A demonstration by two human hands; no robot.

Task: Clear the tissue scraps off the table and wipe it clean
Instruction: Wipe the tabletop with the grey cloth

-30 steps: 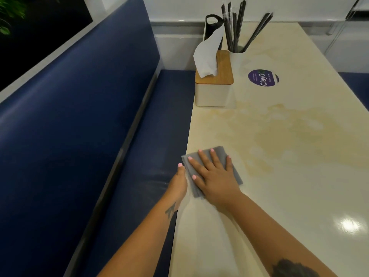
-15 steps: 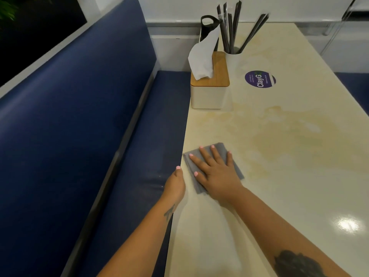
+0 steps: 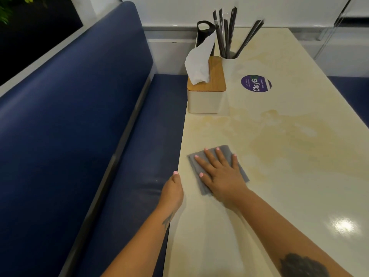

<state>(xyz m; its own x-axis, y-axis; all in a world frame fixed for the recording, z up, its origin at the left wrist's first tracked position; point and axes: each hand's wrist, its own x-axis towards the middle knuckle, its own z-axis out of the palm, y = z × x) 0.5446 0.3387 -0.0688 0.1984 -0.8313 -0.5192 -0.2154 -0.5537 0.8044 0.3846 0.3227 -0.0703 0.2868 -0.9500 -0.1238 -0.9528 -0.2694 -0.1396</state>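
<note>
A: Head view, nearest first. Both forearms come in from the bottom edge, tattoos cut off by the frame. Right hand (image 3: 220,176) lies flat on a grey cloth (image 3: 239,166), fingers straight and spread, pressing it onto the table (image 3: 289,176).

B: Cloth's position, axis?

A: Near the table's left edge, just right of the left hand. Folded rectangle, long axis running from near-left to far-right, slightly skewed to the table edge. Fingers point away toward the far end. Most of the cloth's middle is hidden under the palm; only borders show.

B: Left hand?

A: Left hand (image 3: 172,191) sits at the table's left edge, thumb up top by the rim. Rest of the fingers drop below the edge, out of sight, so can't tell if curled or straight. Holds nothing I can see.

B: Tissue scraps?

A: Can't make any out on the surface. Yellowish blotches on the top past the cloth, glare spot near right.

B: Farther back?

A: White tissue box (image 3: 205,100) with wooden lid, a tissue (image 3: 199,62) sticking up, at the left edge. Just beside it a white cup (image 3: 229,66) of wrapped black straws (image 3: 225,35), a dark item behind partly hidden. Round purple sticker (image 3: 256,83) to the right. Blue bench (image 3: 79,116) runs along the left.
</note>
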